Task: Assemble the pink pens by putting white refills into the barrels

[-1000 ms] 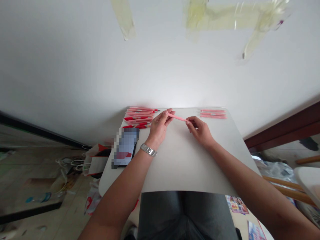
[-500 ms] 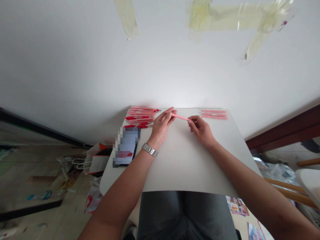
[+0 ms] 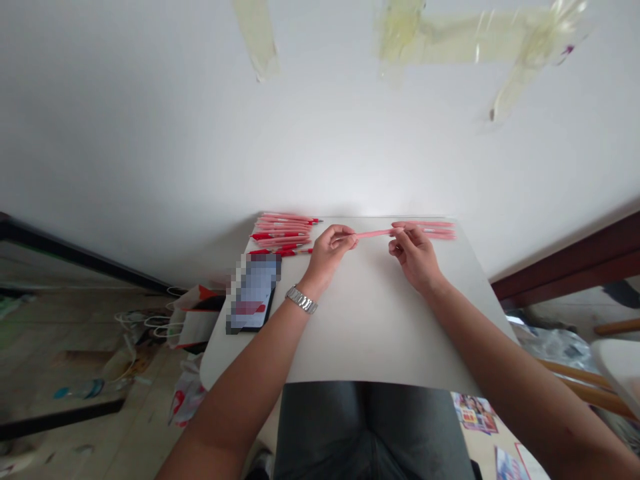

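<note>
A thin pink pen (image 3: 373, 233) is held level above the far part of the white table (image 3: 370, 320). My left hand (image 3: 330, 252), with a metal watch at the wrist, pinches its left end. My right hand (image 3: 417, 253) pinches its right end. Behind my left hand lies a pile of several pink and red pens (image 3: 281, 233). Just beyond my right hand, a small row of pink pens (image 3: 436, 230) lies at the table's far right.
A phone (image 3: 253, 293) lies on the table's left part. The table stands against a white wall with tape strips (image 3: 257, 40). Bags and clutter (image 3: 193, 320) are on the floor at left. A wooden chair (image 3: 575, 373) and magazines (image 3: 473, 410) are at right.
Both hands have carried the pink pen to the right, toward the small row of pens. The pen has turned from slanted to nearly level.
</note>
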The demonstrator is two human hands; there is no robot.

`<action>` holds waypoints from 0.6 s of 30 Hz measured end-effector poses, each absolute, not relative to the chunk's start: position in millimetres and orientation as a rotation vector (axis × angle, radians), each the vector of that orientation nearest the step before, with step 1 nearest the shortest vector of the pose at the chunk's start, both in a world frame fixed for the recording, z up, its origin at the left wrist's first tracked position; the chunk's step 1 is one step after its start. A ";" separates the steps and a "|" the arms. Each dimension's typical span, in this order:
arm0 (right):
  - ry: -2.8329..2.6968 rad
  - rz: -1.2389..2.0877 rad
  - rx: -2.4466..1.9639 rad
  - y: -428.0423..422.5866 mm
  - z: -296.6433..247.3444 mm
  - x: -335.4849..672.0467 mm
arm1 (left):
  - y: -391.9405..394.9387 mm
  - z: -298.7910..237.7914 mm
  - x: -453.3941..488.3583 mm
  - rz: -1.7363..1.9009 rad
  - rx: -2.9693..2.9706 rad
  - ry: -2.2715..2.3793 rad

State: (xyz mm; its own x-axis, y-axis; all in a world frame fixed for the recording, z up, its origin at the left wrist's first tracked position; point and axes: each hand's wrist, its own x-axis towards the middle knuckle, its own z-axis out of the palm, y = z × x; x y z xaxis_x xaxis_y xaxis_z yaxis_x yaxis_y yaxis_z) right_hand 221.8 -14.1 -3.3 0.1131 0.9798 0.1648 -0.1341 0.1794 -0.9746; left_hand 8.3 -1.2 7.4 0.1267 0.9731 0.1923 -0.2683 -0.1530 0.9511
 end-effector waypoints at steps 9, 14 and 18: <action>-1.059 0.952 -1.068 -12.5 -7.8 223.2 | -8.8 13.3 7.9 1.061 1.311 0.773; -1.064 0.970 -1.081 -12.5 -8.2 223.7 | -13.5 15.4 10.1 0.933 1.302 0.713; -1.090 0.979 -1.083 -13.6 -7.9 222.1 | -16.1 17.0 11.2 0.859 1.340 0.671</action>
